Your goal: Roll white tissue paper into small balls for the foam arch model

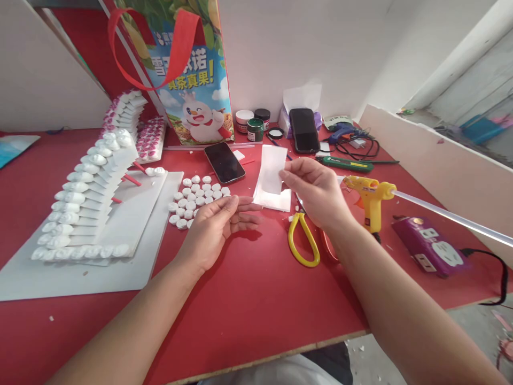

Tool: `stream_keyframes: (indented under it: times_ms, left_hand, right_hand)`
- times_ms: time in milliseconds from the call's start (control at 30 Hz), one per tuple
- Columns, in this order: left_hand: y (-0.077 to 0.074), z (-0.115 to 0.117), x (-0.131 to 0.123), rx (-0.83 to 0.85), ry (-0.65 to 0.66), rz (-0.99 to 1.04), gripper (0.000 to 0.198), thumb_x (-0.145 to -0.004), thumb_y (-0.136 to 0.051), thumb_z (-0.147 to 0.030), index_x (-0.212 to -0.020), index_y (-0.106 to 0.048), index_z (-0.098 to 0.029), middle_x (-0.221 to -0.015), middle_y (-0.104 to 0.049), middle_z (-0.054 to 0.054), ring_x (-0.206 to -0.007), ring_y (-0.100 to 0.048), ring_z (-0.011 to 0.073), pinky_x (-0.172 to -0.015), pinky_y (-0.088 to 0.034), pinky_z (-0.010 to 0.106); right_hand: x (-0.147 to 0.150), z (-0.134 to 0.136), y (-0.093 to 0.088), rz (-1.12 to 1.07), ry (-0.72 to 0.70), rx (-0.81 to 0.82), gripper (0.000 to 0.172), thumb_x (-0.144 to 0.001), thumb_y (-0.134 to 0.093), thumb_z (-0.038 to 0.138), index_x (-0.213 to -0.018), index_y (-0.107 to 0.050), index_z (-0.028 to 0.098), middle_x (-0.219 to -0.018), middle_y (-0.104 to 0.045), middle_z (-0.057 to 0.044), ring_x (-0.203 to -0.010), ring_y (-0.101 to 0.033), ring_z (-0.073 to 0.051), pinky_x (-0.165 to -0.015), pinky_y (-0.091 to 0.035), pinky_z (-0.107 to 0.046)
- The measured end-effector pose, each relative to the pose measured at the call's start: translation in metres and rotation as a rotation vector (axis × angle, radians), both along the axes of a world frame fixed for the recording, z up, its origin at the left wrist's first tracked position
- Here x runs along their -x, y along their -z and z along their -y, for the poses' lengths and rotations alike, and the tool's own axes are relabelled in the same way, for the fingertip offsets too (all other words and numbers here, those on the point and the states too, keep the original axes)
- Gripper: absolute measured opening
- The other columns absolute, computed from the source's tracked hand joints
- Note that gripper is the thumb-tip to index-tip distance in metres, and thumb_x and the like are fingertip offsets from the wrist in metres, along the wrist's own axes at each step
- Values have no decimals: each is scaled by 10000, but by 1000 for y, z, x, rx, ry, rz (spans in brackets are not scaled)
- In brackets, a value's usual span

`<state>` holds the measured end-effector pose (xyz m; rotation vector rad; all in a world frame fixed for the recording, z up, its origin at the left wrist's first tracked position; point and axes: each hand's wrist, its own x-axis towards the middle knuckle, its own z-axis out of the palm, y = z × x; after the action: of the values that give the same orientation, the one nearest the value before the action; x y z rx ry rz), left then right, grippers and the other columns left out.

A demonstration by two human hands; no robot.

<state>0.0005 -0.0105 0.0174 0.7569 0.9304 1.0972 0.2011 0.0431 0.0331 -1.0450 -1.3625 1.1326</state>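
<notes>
My right hand (316, 190) pinches a white strip of foam sheet (272, 168) by its lower right edge and holds it upright above another white sheet piece (276, 202) on the red table. My left hand (218, 224) hovers palm up beside it, fingers stretched out and holding nothing, next to a cluster of several small white round pieces (196, 198). Yellow-handled scissors (303, 243) lie just below my right hand. A yellow glue gun (371, 198) with a clear glue stick stands to its right.
A white stepped foam model (86, 198) sits on a white board (76, 272) at left. Two phones (224, 162) (303, 130), paint jars (255, 128), a printed bag (192, 80), a green cutter (347, 164) and a purple power strip (430, 247) lie around.
</notes>
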Motion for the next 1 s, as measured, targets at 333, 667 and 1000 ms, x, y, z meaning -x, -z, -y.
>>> stream_keyframes:
  times_ms: [333,667,1000]
  left_hand:
    - [6,-13,14,-55,-309,185,189,-733,-904,-227,-813,-735,-195,-870,-795,-1,-802,-751,136,-673,-591,190]
    - [5,-1,5,-93,-33,-90,330,-768,-868,-297,-1044,-760,-151,-982,-810,86,-816,-769,251,-608,-612,288]
    - [10,-3,8,-137,-62,-151,254,-840,-813,-346,-1013,-783,-162,-875,-800,51,-841,-754,231,-755,-598,318]
  right_hand:
    - [-16,1,-7,-257,-535,422,260,-670,-939,307,-770,-748,162,-748,-747,-27,-671,-712,-153,-693,-606,-297]
    - [-3,3,-6,-52,-301,397,538,-674,-926,519,-1023,-723,164,-894,-776,-57,-747,-721,-164,-653,-583,-255]
    - [-4,6,-7,17,-380,521,363,-725,-882,233,-1047,-723,182,-741,-768,-9,-565,-695,-150,-472,-522,-229]
